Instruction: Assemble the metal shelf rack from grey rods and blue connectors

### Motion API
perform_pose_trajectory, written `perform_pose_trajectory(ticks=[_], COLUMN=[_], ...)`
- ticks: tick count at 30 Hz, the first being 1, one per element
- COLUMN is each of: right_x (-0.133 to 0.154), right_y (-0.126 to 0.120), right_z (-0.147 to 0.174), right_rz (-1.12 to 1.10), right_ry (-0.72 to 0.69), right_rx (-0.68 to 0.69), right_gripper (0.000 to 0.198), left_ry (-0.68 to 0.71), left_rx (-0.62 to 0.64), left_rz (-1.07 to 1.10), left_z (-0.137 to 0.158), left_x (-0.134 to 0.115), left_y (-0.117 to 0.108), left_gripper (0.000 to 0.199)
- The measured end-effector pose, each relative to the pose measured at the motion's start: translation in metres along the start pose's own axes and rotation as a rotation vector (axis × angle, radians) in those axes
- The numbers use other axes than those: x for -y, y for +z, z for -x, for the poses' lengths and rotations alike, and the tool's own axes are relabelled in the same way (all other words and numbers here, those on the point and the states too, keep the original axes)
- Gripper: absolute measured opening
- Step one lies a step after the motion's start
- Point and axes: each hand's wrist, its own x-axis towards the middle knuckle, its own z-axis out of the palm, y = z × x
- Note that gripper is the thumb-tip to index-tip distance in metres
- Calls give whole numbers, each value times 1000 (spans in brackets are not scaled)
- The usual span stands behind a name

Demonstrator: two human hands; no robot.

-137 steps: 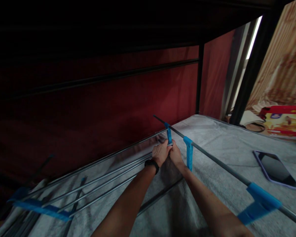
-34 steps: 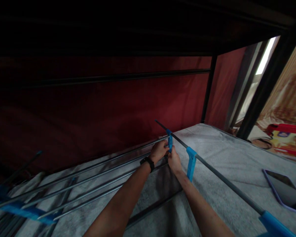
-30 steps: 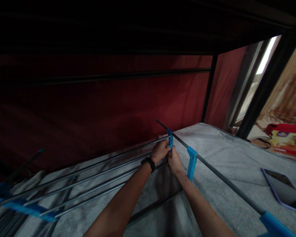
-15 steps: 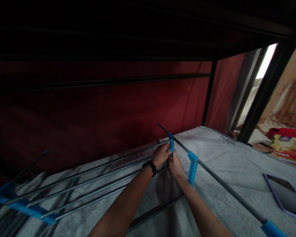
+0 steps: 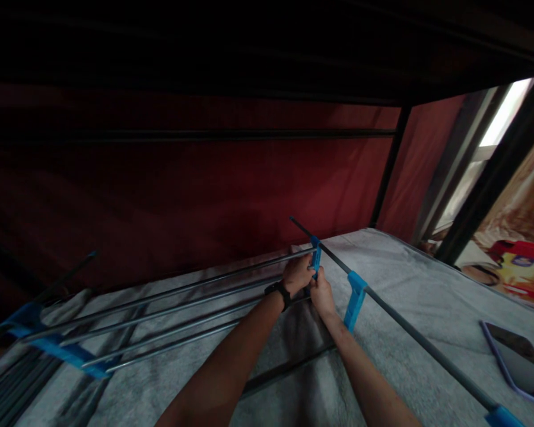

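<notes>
My left hand [image 5: 299, 273], with a black watch on its wrist, is closed around the end of a grey metal tube [image 5: 231, 295] beside a blue plastic bracket [image 5: 317, 256]. My right hand [image 5: 323, 295] pinches the lower part of that bracket; its fingertips are partly hidden. The bracket hangs from a long grey pole [image 5: 409, 333], which also carries a second blue bracket [image 5: 355, 301] nearer to me. Several parallel tubes run left to a blue end piece [image 5: 60, 349]. The top tube [image 5: 196, 290] meets the held bracket near its upper end.
Grey fabric [image 5: 409, 267] lies beneath the frame. Loose dark tubes [image 5: 15, 382] are at the lower left, a phone [image 5: 518, 356] at the right. Black metal bars [image 5: 389, 166] stand before a red curtain [image 5: 231, 190]. A red-yellow package [image 5: 527, 270] sits far right.
The view has shifted slightly, so the frame and both hands appear a little farther right. Both hands stay at the same bracket, with hardly any change in grip.
</notes>
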Motion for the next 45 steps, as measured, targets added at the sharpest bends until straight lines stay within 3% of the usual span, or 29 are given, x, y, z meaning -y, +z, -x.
perform_pose_trajectory(ticks=[11,15,18,22,27,45], right_x=[-5,-5,-4,-2,0,1], right_y=[0,-2,-3,-3,-3,-2], right_z=[1,1,0,-1,0,1], right_rz=[111,110,65,27,33,50], right_ry=[-31,-38,-35,-23,-22,-11], right_rx=[-19,0,23,45,33,21], right_gripper=[34,32,30,23,17,20], left_ry=[11,-18,-32,-94,-135,-132], left_rx=[-6,-27,-5,46,43,-13], left_rz=[1,5,149,436,539,440], left_z=[-1,-1,-1,1,4,-5], left_x=[4,6,8,8,2,13], left_y=[7,8,5,2,0,12], left_gripper=[39,26,20,28,26,20])
